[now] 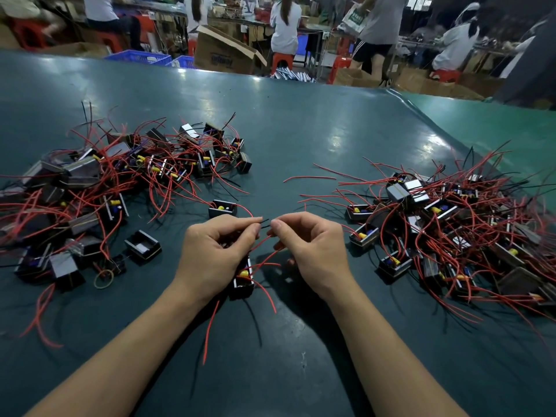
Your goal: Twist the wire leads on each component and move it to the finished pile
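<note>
A small black box component (pixel 243 279) with a yellow part inside and red wire leads hangs below my left hand (pixel 215 251), near the middle of the table. My left hand pinches thin dark wire ends (pixel 264 223) between thumb and forefinger. My right hand (pixel 310 245) faces it, its fingertips closed on the same wire ends, with a red lead running under its fingers. One pile of like components (pixel 120 182) with tangled red wires lies at the left, another pile (pixel 445 224) at the right. A single component (pixel 222 207) sits just beyond my left hand.
The dark green table (pixel 301 130) stretches ahead to its far edge. A rubber band (pixel 103 279) and an empty black casing (pixel 143 245) lie left of my hands. Beyond the table are cardboard boxes (pixel 224 51), blue crates, red stools and seated people.
</note>
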The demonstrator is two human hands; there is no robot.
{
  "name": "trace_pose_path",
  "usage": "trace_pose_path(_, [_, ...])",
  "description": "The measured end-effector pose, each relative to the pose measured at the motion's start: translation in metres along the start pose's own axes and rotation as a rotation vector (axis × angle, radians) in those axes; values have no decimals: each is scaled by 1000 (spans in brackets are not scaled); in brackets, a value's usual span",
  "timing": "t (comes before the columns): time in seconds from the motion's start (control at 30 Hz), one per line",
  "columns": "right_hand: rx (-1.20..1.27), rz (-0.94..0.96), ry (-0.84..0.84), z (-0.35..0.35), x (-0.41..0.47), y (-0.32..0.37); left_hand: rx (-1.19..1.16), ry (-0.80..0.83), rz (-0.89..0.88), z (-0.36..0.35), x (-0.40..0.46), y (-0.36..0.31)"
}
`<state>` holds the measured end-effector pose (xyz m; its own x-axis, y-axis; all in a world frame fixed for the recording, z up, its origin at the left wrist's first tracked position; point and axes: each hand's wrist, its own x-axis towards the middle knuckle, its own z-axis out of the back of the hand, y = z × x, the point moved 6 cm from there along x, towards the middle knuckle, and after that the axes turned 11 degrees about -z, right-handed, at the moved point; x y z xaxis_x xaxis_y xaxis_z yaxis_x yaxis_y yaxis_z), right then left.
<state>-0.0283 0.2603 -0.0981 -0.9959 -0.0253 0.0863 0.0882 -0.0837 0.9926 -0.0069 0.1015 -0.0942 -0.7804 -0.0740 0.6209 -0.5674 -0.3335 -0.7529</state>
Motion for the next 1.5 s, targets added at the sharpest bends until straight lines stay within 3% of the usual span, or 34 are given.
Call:
trace_pose_path(0.27, [-440,546,-177,-2,-12,18,59,-35,14,4,-1,3])
trace_pose_path(0.4, [-483,623,-207,-1,-11,18,63,-5,-13,3,0,0])
trace_pose_path(0.53, [-382,427,-168,2,-3,13,71,21,-38,2,0,-3])
trace_pose_path(0.7, [-74,-204,77,0,6,-16,136,50,-116,0,1,-8])
trace_pose_path(0.83, [-18,-296,181,-1,8,-18,161,69,-185,-2,0,-13])
trace_pose_path(1.0, [-15,-305,121,-2,8,-18,204,57,-252,-1,-1,-20])
trace_pose_path(1.07, [-165,-170,30,-2,6,-11,222,53,-253,0,-1,-19])
trace_pose_path(1.13, [-500,96,-127,-4,0,2,235,50,-242,0,0,-18])
trace_pose_path(1.2, [-662,307,-201,-9,-9,14,234,34,-216,1,0,-16])
trace_pose_path(1.37, [-676,474,-63,-2,-9,20,206,-29,-142,4,1,-11])
trace_pose_path(1.5, [-684,552,-98,0,-9,23,188,-17,-130,3,1,-10])
